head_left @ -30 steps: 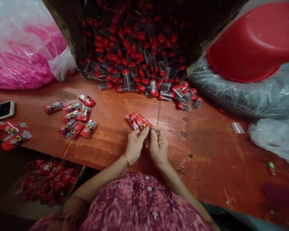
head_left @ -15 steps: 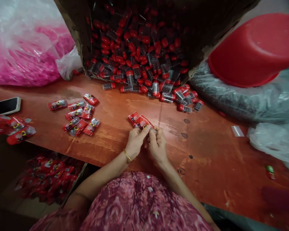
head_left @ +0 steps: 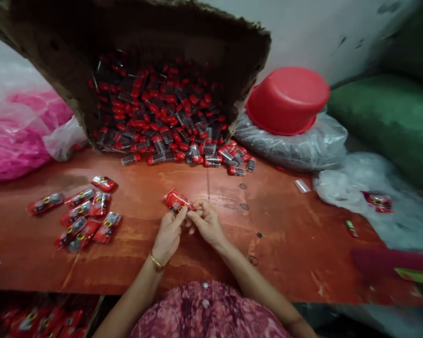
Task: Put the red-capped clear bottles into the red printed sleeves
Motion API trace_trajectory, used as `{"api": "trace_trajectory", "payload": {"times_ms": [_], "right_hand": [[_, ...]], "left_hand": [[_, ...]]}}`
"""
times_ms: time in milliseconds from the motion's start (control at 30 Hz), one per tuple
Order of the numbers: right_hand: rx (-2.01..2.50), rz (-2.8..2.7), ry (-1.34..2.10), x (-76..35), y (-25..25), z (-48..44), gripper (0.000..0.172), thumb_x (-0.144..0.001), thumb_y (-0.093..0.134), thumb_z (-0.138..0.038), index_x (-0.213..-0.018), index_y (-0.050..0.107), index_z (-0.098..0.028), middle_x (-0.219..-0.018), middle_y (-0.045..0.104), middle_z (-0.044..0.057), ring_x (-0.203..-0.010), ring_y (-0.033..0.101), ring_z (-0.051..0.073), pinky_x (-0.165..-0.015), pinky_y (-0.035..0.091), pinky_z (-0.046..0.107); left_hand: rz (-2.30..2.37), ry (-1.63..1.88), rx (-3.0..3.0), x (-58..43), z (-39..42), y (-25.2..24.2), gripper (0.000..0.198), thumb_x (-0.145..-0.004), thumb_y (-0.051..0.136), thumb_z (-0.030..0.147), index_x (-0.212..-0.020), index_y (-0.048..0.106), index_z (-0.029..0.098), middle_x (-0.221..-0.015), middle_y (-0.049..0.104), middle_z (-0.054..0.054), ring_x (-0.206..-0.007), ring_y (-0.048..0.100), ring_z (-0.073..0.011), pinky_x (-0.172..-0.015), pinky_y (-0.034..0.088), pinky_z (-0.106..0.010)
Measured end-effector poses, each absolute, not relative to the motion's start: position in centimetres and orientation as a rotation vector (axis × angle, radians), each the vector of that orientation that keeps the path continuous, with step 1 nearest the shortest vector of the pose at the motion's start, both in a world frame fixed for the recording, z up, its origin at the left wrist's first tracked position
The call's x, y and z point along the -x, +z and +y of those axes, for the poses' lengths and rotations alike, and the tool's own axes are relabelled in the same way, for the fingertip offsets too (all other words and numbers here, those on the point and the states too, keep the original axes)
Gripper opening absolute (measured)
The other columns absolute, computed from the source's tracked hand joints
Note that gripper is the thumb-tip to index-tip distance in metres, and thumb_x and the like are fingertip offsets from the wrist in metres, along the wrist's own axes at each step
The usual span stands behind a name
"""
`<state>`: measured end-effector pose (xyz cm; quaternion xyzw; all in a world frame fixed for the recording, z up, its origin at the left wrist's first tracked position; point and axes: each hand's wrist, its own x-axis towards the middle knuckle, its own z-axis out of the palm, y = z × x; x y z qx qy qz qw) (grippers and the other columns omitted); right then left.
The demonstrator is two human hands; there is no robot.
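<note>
A small red printed packet (head_left: 177,199) with shiny clear film is held just above the table in front of me. My left hand (head_left: 168,234) grips it from the near left side, thumb along its lower edge; a gold bangle is on that wrist. My right hand (head_left: 208,224) is closed at the packet's near right end, its thumb and fingertips pinching there. Whatever lies between those fingertips is mostly hidden. Left of my hands, several similar filled packets (head_left: 108,227) lie in a loose group.
A tipped cardboard box (head_left: 256,61) spills clear tubes with red caps (head_left: 160,144) onto the wooden table (head_left: 285,249). A red basin (head_left: 289,101) sits upside down on a plastic bag (head_left: 303,155). Pink-filled bags (head_left: 17,136) stand left. More red packets (head_left: 42,324) lie below the table edge.
The view has tilted up and turned right, so the table things appear further left and lower. Earlier two red packet parts fanned out from my hands; now one shows. Both hands stay together at it.
</note>
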<state>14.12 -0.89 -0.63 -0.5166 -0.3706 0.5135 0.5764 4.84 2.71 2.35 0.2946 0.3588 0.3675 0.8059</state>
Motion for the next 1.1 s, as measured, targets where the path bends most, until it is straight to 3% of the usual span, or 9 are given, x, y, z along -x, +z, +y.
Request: {"api": "trace_trajectory", "payload": {"times_ms": [167, 267, 333, 467, 600, 700, 833, 967, 1100], "right_hand": [[1.554, -1.3, 0.641, -19.0, 0.4, 2.4, 0.028, -0.083, 0.048, -0.046, -0.077, 0.053, -0.02, -0.063, 0.06, 0.0, -0.056, 0.055, 0.012, -0.055, 0.046, 0.025], [1.914, -1.338, 0.054, -25.0, 0.8, 6.2, 0.032, -0.087, 0.042, -0.042, -0.097, 0.058, -0.016, -0.089, 0.065, 0.013, -0.083, 0.059, 0.023, -0.075, 0.046, 0.038], [2.053, -1.354, -0.176, -28.5, 0.2, 8.7, 0.04, -0.087, 0.042, -0.038, -0.113, 0.054, -0.01, -0.111, 0.06, 0.02, -0.103, 0.053, 0.029, -0.087, 0.04, 0.044], [2.235, -1.444, -0.232, -30.9, -2.6, 10.3, 0.043, -0.088, 0.038, -0.031, -0.123, 0.048, -0.007, -0.125, 0.053, 0.021, -0.119, 0.042, 0.032, -0.094, 0.033, 0.048], [2.192, -1.565, -0.25, -29.2, -4.3, 6.8, 0.041, -0.089, 0.036, -0.025, -0.124, 0.048, -0.009, -0.124, 0.055, 0.019, -0.109, 0.05, 0.028, -0.09, 0.036, 0.042], [2.092, -1.725, -0.249, -28.1, -4.5, 3.4, 0.035, -0.087, 0.037, -0.021, -0.116, 0.055, -0.014, -0.118, 0.06, 0.014, -0.106, 0.052, 0.025, -0.091, 0.035, 0.04], [2.001, -1.853, -0.281, -27.3, -4.4, 0.5, 0.032, -0.084, 0.041, -0.019, -0.111, 0.059, -0.02, -0.113, 0.065, 0.008, -0.109, 0.052, 0.023, -0.101, 0.026, 0.043], [1.92, -1.8, -0.341, -25.7, -3.8, -1.1, 0.033, -0.085, 0.047, -0.031, -0.113, 0.058, -0.017, -0.117, 0.062, 0.011, -0.116, 0.049, 0.024, -0.102, 0.028, 0.043], [1.82, -1.693, -0.246, -22.3, -2.5, -2.1, 0.025, -0.084, 0.048, -0.029, -0.104, 0.061, -0.02, -0.115, 0.063, 0.011, -0.114, 0.051, 0.024, -0.098, 0.033, 0.043]], "left_hand": [[0.921, 0.964, -0.499, -2.7, 5.8, 2.2, 0.029, -0.064, 0.073, 0.039, -0.076, 0.062, 0.015, -0.074, 0.07, -0.003, -0.075, 0.066, -0.0148, -0.076, 0.051, -0.027], [1.062, 1.277, -0.364, 0.1, 8.9, 1.8, 0.022, -0.077, 0.058, 0.044, -0.079, 0.062, 0.022, -0.091, 0.07, 0.0, -0.097, 0.062, -0.0117, -0.089, 0.046, -0.025], [1.115, 1.439, -0.316, 1.9, 10.4, 1.6, 0.028, -0.082, 0.048, 0.049, -0.08, 0.061, 0.025, -0.105, 0.068, -0.001, -0.113, 0.054, -0.0113, -0.094, 0.042, -0.023], [1.094, 1.382, -0.289, 3.0, 10.4, 1.8, 0.051, -0.082, 0.034, 0.058, -0.089, 0.062, 0.017, -0.122, 0.058, -0.014, -0.122, 0.047, -0.0165, -0.097, 0.041, -0.027], [1.208, 1.187, -0.37, 0.7, 8.2, 1.5, 0.038, -0.081, 0.046, 0.047, -0.095, 0.061, 0.016, -0.116, 0.062, -0.013, -0.108, 0.058, -0.0191, -0.095, 0.043, -0.035], [1.327, 1.091, -0.958, -1.4, 7.1, 0.9, 0.031, -0.07, 0.064, 0.04, -0.093, 0.065, 0.018, -0.111, 0.066, -0.012, -0.11, 0.057, -0.0246, -0.099, 0.038, -0.043], [1.373, 0.858, -1.857, -2.6, 7.0, 0.4, 0.025, -0.063, 0.073, 0.035, -0.085, 0.071, 0.025, -0.122, 0.061, -0.009, -0.13, 0.035, -0.0326, -0.108, 0.018, -0.052], [1.441, 0.603, -2.022, -2.7, 7.7, 0.0, 0.017, -0.067, 0.07, 0.035, -0.082, 0.073, 0.027, -0.118, 0.063, -0.009, -0.123, 0.043, -0.0359, -0.102, 0.026, -0.054], [1.47, 0.582, -2.038, -2.7, 8.1, -0.7, 0.012, -0.071, 0.065, 0.032, -0.08, 0.073, 0.029, -0.114, 0.065, -0.008, -0.119, 0.049, -0.0336, -0.099, 0.032, -0.052]]}}
